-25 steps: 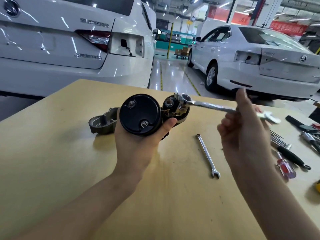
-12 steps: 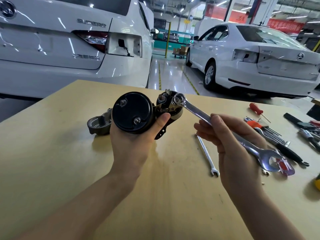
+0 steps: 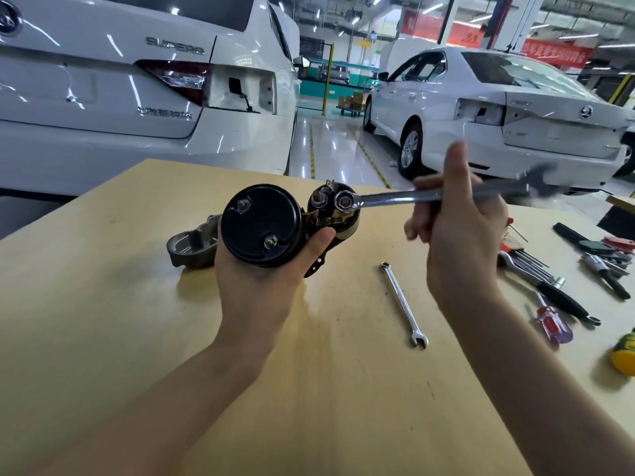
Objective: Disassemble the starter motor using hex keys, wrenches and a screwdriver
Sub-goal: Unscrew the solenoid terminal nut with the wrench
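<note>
My left hand (image 3: 261,286) grips the starter motor (image 3: 261,225) from below, its round black end cap facing me and its grey nose housing pointing left onto the table. The solenoid (image 3: 331,207) sits at the motor's right with two terminal studs. My right hand (image 3: 460,235) holds a large combination wrench (image 3: 395,199) by the shaft, its ring end seated on the right stud's nut. The handle runs almost level to the right, its open end blurred.
A small combination wrench (image 3: 403,304) lies on the wooden table (image 3: 103,321) between my arms. At the right are a hex key set (image 3: 529,259), a red-handled screwdriver (image 3: 553,324), a black-handled tool (image 3: 563,304) and a yellow object (image 3: 625,352). Two white cars stand behind the table.
The wrench handle has swung up from pointing down-right to nearly level, the ring end staying on the solenoid nut. My left hand keeps holding the motor.
</note>
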Motion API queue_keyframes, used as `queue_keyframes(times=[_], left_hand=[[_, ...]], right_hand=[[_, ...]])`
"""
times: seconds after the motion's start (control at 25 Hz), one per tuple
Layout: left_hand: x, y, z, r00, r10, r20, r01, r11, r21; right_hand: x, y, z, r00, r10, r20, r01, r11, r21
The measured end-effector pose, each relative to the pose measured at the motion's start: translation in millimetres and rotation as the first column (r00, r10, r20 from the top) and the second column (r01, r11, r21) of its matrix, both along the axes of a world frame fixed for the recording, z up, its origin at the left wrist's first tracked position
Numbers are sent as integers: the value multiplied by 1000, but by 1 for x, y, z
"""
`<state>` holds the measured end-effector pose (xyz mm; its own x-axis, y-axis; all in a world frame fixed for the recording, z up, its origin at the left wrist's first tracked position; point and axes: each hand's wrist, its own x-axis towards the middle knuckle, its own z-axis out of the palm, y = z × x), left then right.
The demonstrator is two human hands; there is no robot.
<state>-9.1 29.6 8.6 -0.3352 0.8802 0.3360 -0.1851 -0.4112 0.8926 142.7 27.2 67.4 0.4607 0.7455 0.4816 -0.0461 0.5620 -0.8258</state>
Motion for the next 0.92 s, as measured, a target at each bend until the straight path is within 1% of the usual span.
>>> queue_keyframes(times=[0.08, 0.12, 0.16, 0.2, 0.24, 0.28, 0.32, 0.36, 0.4, 0.44, 0.48, 0.52, 0.56, 0.6, 0.68, 0.8, 0.92], left_hand=[[1, -2, -1, 1000, -16, -12, 16, 1000, 6], [1, -3, -2, 1000, -22, -18, 22, 1000, 8], [2, -4, -2, 999, -28, -25, 28, 1000, 13], [3, -5, -3, 999, -34, -31, 35, 999, 19], [5, -5, -3, 999, -41, -36, 42, 999, 25], [5, -6, -4, 998, -47, -41, 49, 998, 33], [6, -6, -4, 998, -54, -46, 55, 998, 39], [6, -6, -5, 997, -59, -51, 62, 997, 46], [5, -5, -5, 997, -62, -54, 65, 996, 53], [4, -4, -5, 997, -61, -55, 65, 996, 58], [4, -4, -4, 997, -57, -53, 60, 997, 57], [3, -4, -3, 997, -53, -48, 55, 997, 51], [3, -4, -2, 998, -51, -41, 53, 998, 43], [2, -4, -2, 998, -49, -35, 50, 998, 36], [2, -4, -2, 999, -28, -28, 28, 999, 20], [1, -3, -1, 1000, 0, -23, 0, 1000, -7], [0, -2, 0, 1000, 9, -5, -9, 1000, -28]], right_hand=[[-4, 23, 23, 994, -75, 79, 77, 997, -23], [-8, 34, 33, 987, -72, 145, 80, 995, -55], [-11, 44, 41, 974, -28, 227, 48, 995, -87], [-17, 51, 48, 941, 46, 335, -8, 993, -116], [-23, 57, 52, 874, 125, 469, -61, 987, -149], [-29, 59, 55, 774, 191, 604, -100, 978, -181], [-36, 59, 58, 682, 233, 693, -133, 972, -196], [-41, 56, 61, 648, 233, 725, -161, 972, -169], [-42, 53, 63, 682, 193, 706, -175, 980, -98], [-39, 49, 65, 783, 136, 606, -169, 986, -2], [-30, 43, 65, 897, 101, 431, -153, 984, 88], [-19, 35, 63, 963, 108, 246, -146, 979, 145], [-9, 26, 56, 984, 139, 112, -155, 976, 153], [-1, 16, 43, 982, 188, 29, -190, 974, 125], [4, -7, 12, 957, 278, -81, -275, 960, 43], [3, -26, -21, 935, 274, -224, -288, 957, -32], [4, -31, -28, 919, 275, -283, -295, 955, -33]])
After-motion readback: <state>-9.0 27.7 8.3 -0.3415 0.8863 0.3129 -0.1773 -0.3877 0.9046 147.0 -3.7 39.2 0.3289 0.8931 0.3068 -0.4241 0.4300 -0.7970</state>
